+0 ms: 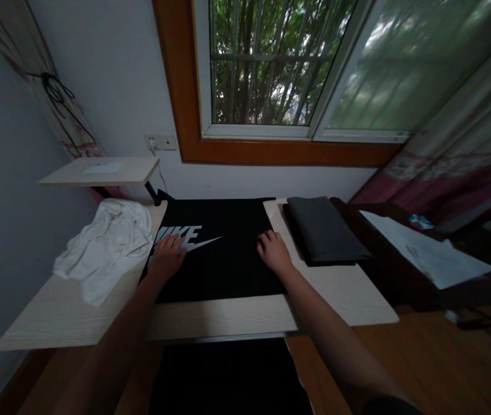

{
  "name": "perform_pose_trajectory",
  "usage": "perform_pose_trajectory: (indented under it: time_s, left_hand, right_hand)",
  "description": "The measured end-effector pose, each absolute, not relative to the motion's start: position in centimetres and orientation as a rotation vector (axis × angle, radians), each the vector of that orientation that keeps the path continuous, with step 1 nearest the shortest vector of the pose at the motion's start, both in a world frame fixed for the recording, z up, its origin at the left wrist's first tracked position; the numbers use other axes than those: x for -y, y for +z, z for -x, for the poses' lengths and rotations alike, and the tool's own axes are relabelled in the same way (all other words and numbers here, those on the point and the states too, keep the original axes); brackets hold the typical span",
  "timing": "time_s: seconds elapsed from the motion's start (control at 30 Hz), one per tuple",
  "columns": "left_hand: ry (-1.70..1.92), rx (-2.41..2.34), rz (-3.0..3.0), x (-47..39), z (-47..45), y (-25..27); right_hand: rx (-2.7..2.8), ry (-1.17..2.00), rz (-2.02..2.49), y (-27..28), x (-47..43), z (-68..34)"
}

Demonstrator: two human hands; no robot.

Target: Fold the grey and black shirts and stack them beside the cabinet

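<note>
Cloth (223,271) lies flat on tabletop (340,300), left hand (167,257) with fingers spread over lettering (192,233), right hand (275,252) slightly parted at right edge; light, even outward pressure should smooth best.

The room is dim, with daylight coming through the window (344,66), where gaps between the leaves (245,75) glare white. Below the window, the tabletop (223,317) catches soft light; the black cloth (223,268) shows almost no detail. Right of the window, the curtain (457,144) looks soft, stretched slantwise and shadowed towards the edge.
</note>
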State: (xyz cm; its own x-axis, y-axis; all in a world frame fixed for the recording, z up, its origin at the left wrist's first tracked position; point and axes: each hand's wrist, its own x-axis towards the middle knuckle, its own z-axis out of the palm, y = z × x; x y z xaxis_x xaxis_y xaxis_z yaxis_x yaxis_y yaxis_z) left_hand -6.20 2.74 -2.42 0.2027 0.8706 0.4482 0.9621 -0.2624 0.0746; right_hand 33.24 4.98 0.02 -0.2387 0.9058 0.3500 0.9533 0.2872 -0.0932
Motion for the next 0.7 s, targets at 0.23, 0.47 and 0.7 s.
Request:
perform_pose_trajectory:
  time_s: [0.23, 0.47, 0.7]
  left_hand:
    - [-0.483, 1.84, 2.224, -1.6, 5.9, -2.5]
    - [-0.447, 1.9, 2.281, 1.1, 5.2, -1.5]
    - [-0.426, 1.924, 2.339, 4.6, 4.7, -1.4]
  right_hand:
    - [2.249, -0.193, 1.706, 0.2, -3.8, -33.4]
    - [2.287, -0.185, 1.669, 0.9, -2.2, -33.7]
    - [2.368, -0.131, 1.627, 1.6, 0.5, -35.0]
